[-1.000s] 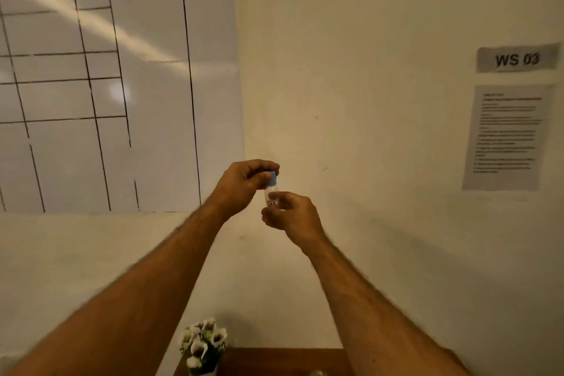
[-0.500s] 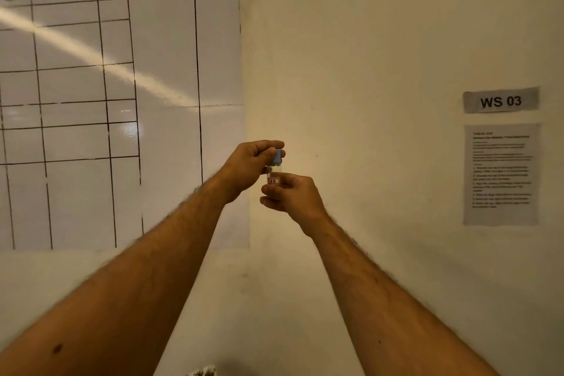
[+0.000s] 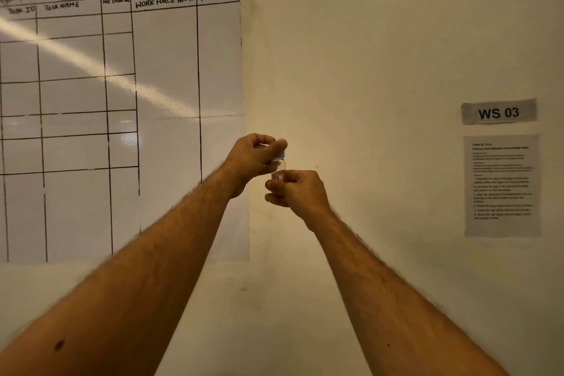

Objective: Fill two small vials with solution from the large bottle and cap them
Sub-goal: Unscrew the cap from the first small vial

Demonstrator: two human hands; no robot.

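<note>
Head view: both arms raised toward wall. Right hand (image 3: 297, 189) curled round lower part of small vial (image 3: 279, 165), held upright in mid-air. Left hand (image 3: 253, 157) pinches blue cap (image 3: 281, 153) on vial's top — fingers wrapped over it. Vial carries small red-edged label (image 3: 277, 177); liquid level too hard to read. Judgement: capping of one vial underway, tightness unknown. Second vial and large bottle out of view — their progress cannot be told. Whiteboard (image 3: 122, 101) behind.

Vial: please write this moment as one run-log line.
vial raised | left hand grips blue cap | right hand holds vial
</note>
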